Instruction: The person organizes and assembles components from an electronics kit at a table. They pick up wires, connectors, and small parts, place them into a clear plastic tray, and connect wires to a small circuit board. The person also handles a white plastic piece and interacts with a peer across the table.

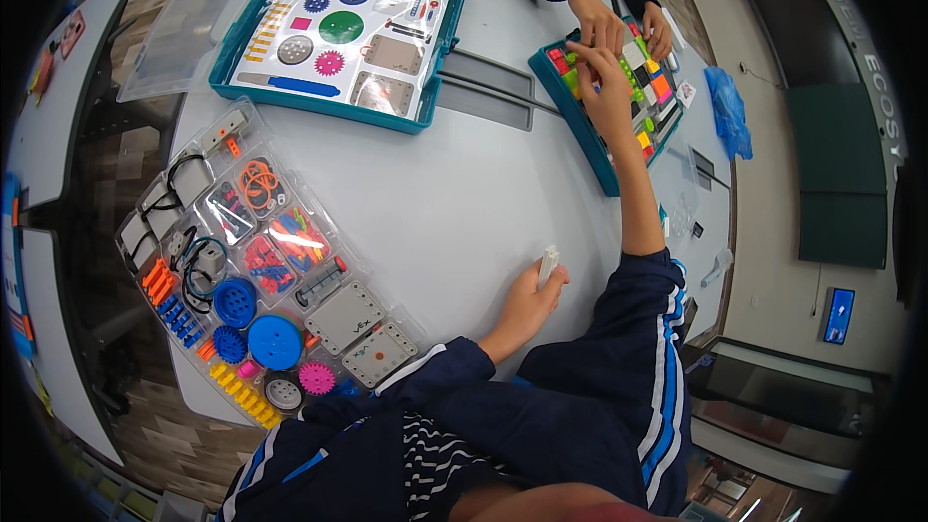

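Note:
My left hand [525, 307] is closed around a small whitish plastic building piece [548, 263], which stands up out of the fist over the table. Stretched out far to the right, my right hand [605, 92] hovers over a teal box [601, 166] of mixed building parts. Its fingers look extended and apart, and I see nothing held in them. Red, green, yellow, orange, black and grey pieces fill that box. Across from me, another person's two hands [597, 21] reach into the same box, close to my fingertips.
On the left lies a clear compartment tray [333, 232] with wheels, gears, cables and grey blocks. Beyond it sits a teal lid [329, 112] with a printed parts sheet. A crumpled blue plastic bag [727, 111] rests at the far right of the white table [435, 203].

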`<state>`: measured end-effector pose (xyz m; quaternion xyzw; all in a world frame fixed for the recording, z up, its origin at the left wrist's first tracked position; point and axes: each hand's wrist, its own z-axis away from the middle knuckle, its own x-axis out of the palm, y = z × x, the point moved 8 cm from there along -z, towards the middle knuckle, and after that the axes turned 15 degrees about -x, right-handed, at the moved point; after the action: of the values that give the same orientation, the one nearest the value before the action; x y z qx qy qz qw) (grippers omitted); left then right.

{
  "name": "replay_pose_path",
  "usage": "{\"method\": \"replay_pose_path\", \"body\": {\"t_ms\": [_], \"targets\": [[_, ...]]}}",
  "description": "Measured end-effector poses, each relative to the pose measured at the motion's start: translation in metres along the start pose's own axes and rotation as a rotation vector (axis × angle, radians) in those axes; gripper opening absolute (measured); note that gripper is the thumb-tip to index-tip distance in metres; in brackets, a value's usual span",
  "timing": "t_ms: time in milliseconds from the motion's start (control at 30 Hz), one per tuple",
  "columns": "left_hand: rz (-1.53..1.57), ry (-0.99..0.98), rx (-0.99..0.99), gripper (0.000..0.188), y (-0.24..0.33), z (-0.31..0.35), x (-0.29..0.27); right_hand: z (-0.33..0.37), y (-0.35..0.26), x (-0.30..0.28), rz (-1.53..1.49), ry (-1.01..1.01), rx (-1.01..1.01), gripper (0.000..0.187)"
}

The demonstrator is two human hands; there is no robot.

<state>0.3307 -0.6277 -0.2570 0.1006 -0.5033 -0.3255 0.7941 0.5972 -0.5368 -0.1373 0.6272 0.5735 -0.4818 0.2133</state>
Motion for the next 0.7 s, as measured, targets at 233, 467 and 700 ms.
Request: {"method": "replay_pose_path", "body": {"t_ms": [233, 467, 700], "targets": [[0.011, 0.002, -0.006, 0.023, -0.002, 0.0, 0.0, -0.011, 0.014, -0.005, -0.152, 0.02, 0.08, 0.033], [0.011, -0.005, 0.009, 0.023, 0.0, 0.001, 0.0, -0.019, 0.004, -0.009, -0.133, 0.02, 0.042, 0.043], [-0.019, 0.007, 0.005, 0.023, 0.0, 0.001, -0.001, -0.016, 0.017, -0.001, -0.177, -0.013, 0.133, 0.042]]}}
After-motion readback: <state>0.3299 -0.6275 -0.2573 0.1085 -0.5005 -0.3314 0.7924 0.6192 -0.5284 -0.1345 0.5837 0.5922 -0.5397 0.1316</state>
